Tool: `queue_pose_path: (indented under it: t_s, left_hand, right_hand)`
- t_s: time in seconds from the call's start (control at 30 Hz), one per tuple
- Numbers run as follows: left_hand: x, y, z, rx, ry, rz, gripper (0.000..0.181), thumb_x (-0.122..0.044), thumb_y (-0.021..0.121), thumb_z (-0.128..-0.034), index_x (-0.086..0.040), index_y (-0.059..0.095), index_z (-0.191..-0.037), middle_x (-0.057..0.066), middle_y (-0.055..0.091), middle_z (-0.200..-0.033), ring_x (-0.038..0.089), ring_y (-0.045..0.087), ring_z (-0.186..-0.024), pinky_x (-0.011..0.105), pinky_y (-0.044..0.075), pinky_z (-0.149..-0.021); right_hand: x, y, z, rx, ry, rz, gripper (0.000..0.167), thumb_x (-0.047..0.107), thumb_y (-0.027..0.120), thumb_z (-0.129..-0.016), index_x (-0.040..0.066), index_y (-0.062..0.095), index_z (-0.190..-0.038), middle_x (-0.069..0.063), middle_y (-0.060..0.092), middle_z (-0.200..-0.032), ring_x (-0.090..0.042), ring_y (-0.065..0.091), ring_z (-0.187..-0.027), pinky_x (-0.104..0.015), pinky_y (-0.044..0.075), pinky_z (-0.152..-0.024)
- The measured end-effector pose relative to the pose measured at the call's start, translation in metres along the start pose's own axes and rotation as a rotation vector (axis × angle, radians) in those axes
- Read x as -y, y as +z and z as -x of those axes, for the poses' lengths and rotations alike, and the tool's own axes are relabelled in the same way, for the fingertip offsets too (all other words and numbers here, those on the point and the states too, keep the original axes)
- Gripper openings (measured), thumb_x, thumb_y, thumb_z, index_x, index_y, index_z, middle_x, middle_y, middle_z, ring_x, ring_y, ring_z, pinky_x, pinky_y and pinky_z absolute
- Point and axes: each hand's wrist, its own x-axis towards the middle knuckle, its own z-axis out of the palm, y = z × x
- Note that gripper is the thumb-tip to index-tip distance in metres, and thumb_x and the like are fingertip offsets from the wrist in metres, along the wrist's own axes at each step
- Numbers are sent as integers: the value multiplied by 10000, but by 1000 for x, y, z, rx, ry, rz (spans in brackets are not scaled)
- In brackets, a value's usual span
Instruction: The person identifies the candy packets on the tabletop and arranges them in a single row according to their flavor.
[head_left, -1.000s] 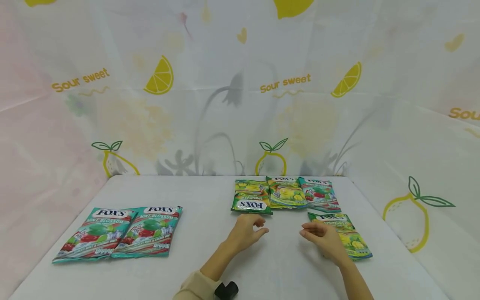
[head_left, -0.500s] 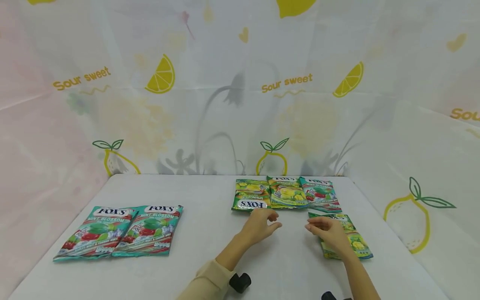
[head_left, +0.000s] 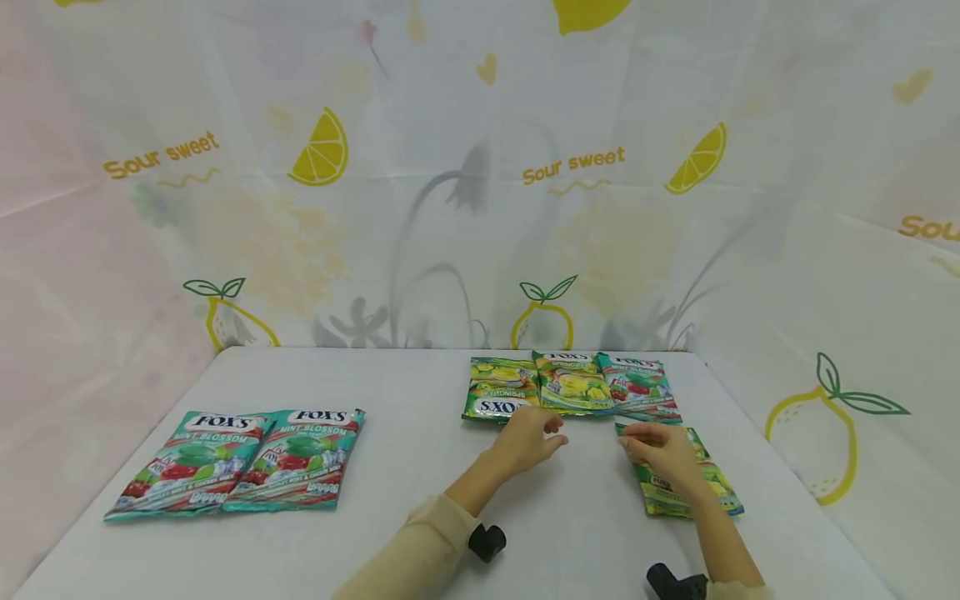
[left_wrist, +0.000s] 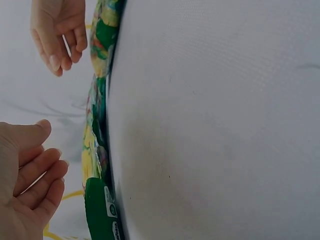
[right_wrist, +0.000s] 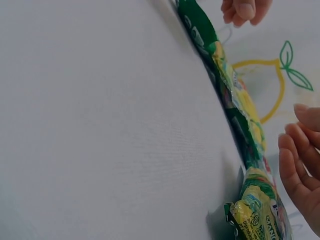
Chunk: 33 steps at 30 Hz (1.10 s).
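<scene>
My left hand [head_left: 519, 443] hovers just in front of a green and yellow Fox's Spring Tea candy bag [head_left: 501, 385] that lies upside down in the back row. Its fingers are loosely bent and hold nothing, as the left wrist view also shows. Over another Spring Tea bag [head_left: 708, 479] at the right is my right hand [head_left: 666, 457], covering part of it. Fingers and thumb [right_wrist: 306, 150] of this hand stand apart in the right wrist view, with nothing between them.
Beside the upside-down bag lie an upright Spring Tea bag [head_left: 573, 387] and a teal Mint Blossom bag [head_left: 640, 390]. Two more Mint Blossom bags, one left [head_left: 191, 467] and one right [head_left: 300, 462], overlap on the white table [head_left: 405, 400]. A lemon-printed cloth [head_left: 420, 233] hangs behind.
My left hand has moved to the right and slightly away, coming nearer to the right hand. The right hand has shifted slightly right and away. The bags lie where they were.
</scene>
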Motion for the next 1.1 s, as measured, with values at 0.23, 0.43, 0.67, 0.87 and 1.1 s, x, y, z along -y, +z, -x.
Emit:
queue_pose_path:
  t_s: [0.23, 0.43, 0.67, 0.87, 1.1]
  left_hand:
    - [4, 9, -12, 5, -13, -15, 181, -168, 707, -843, -10, 690, -929, 35, 681, -840, 99, 605, -763, 155, 468, -672]
    - [4, 16, -22, 26, 1, -68, 175, -182, 710, -841, -25, 693, -915, 14, 669, -812, 81, 579, -728, 142, 444, -651]
    - [5, 19, -33, 2, -3, -78, 152, -184, 715, -838, -43, 696, -891, 4, 654, -791, 67, 550, -706, 132, 428, -626]
    - [3, 21, -42, 9, -7, -83, 171, -163, 729, -824, -18, 702, -911, 30, 666, -789, 75, 560, -683, 125, 419, -597]
    - [2, 26, -52, 74, -55, -86, 193, -175, 713, -839, -23, 694, -956, 19, 649, -787, 82, 527, -672, 146, 413, -596]
  right_hand:
    - [-2, -8, -10, -9, -23, 14, 361, 119, 633, -890, -158, 577, -1115, -150, 671, -899, -113, 594, -652, -269, 489, -505]
    - [-4, -14, -18, -13, 18, 68, 382, 172, 627, -901, -127, 582, -1134, -160, 675, -902, -154, 636, -688, -310, 496, -481]
    - [-5, -18, -25, -23, 28, 55, 396, 157, 622, -901, -138, 568, -1160, -198, 677, -927, -164, 639, -706, -338, 531, -514]
    - [-5, -23, -28, -22, -7, 52, 367, 123, 603, -912, -170, 560, -1128, -267, 651, -996, -193, 668, -720, -310, 550, -597]
    - [-10, -31, -40, -59, 14, 119, 359, 120, 604, -910, -177, 573, -1109, -234, 661, -990, -146, 646, -768, -254, 538, -684]
